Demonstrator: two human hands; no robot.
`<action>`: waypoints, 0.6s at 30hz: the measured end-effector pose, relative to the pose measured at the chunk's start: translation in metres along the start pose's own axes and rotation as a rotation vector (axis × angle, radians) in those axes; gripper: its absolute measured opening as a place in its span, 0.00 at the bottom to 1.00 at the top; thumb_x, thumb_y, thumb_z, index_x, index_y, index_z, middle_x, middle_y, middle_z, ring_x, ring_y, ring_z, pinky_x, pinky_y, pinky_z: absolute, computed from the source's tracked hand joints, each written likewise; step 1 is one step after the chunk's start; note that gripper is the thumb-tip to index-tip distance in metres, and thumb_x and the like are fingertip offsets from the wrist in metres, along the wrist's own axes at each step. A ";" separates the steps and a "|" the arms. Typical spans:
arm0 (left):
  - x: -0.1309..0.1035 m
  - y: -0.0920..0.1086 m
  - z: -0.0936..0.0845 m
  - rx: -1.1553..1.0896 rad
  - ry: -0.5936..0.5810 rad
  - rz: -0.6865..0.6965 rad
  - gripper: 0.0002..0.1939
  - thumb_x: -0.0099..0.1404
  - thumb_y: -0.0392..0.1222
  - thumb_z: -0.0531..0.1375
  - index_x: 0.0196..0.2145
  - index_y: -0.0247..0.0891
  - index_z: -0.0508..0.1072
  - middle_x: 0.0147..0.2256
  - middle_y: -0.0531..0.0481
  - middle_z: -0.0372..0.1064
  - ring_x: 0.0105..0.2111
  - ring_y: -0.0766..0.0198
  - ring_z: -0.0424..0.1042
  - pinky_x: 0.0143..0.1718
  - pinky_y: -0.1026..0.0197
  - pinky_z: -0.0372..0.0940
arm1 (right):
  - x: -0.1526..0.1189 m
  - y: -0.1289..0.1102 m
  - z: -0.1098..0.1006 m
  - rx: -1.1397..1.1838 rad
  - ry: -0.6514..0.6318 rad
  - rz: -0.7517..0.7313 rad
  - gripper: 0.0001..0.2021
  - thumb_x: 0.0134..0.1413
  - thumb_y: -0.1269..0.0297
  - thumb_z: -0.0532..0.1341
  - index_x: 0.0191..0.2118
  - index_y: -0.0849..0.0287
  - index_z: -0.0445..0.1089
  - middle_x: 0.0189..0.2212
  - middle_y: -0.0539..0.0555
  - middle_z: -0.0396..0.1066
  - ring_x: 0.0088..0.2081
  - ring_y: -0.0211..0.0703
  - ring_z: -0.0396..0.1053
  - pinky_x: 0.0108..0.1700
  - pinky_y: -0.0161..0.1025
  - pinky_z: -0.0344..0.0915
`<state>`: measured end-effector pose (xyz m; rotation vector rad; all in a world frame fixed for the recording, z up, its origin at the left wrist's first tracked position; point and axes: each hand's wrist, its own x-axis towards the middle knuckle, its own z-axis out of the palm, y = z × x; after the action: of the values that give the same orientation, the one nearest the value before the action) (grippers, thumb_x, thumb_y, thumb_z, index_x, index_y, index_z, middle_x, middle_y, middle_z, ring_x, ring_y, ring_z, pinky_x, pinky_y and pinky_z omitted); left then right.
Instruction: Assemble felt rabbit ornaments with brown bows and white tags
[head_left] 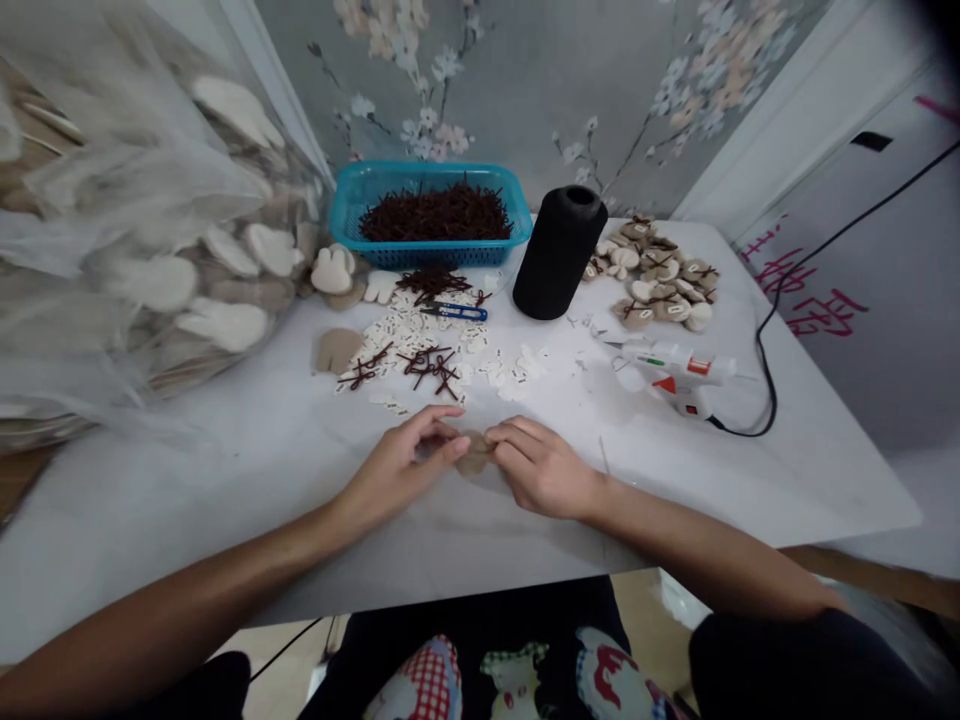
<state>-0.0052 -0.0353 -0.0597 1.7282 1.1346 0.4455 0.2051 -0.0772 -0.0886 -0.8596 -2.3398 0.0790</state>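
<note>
Near the table's front edge a small beige fabric piece (473,462) is between my two hands. My left hand (409,453) holds its left side with thumb and fingers. The fingers of my right hand (536,462) are closed at its upper right edge. Just beyond the hands lie dark brown bows (431,368) and many small white labels (390,335). Blue thread snips (454,311) rest on the labels. A flat beige piece (338,351) is to the left of them.
A blue basket (431,254) of brown bows stands at the back beside a black thread cone (560,252). Finished-looking pieces (660,275) are piled back right, near a glue gun (675,360) with a black cord. A clear bag (150,230) of plush pieces fills the left.
</note>
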 end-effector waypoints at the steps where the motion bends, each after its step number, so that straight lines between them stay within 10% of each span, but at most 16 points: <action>1: -0.002 0.002 0.003 -0.036 -0.007 -0.019 0.21 0.64 0.52 0.57 0.50 0.40 0.66 0.36 0.50 0.73 0.37 0.61 0.72 0.39 0.60 0.66 | 0.001 -0.001 0.000 -0.001 0.008 -0.006 0.12 0.50 0.83 0.50 0.37 0.65 0.64 0.39 0.63 0.68 0.41 0.47 0.64 0.44 0.44 0.69; 7: -0.002 -0.001 0.010 0.103 0.012 0.100 0.22 0.62 0.45 0.59 0.53 0.39 0.62 0.34 0.49 0.72 0.37 0.60 0.72 0.39 0.56 0.68 | 0.001 -0.002 -0.002 0.070 -0.078 0.052 0.08 0.56 0.77 0.51 0.35 0.63 0.66 0.36 0.60 0.70 0.38 0.45 0.65 0.40 0.42 0.68; 14: 0.000 -0.013 0.006 0.597 -0.004 0.677 0.07 0.67 0.38 0.55 0.38 0.39 0.73 0.37 0.49 0.71 0.41 0.62 0.68 0.47 0.57 0.65 | -0.001 0.001 -0.007 0.154 -0.155 0.225 0.07 0.60 0.62 0.58 0.39 0.61 0.67 0.36 0.56 0.71 0.44 0.46 0.65 0.45 0.45 0.64; 18: -0.004 -0.011 0.008 0.618 -0.026 0.652 0.10 0.69 0.38 0.53 0.38 0.39 0.75 0.37 0.49 0.69 0.41 0.64 0.68 0.44 0.60 0.66 | -0.002 0.003 -0.007 0.184 -0.157 0.255 0.09 0.58 0.60 0.60 0.40 0.60 0.66 0.37 0.56 0.71 0.43 0.46 0.65 0.45 0.44 0.63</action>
<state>-0.0065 -0.0418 -0.0718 2.6525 0.6939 0.4845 0.2123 -0.0771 -0.0845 -1.0860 -2.3083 0.4774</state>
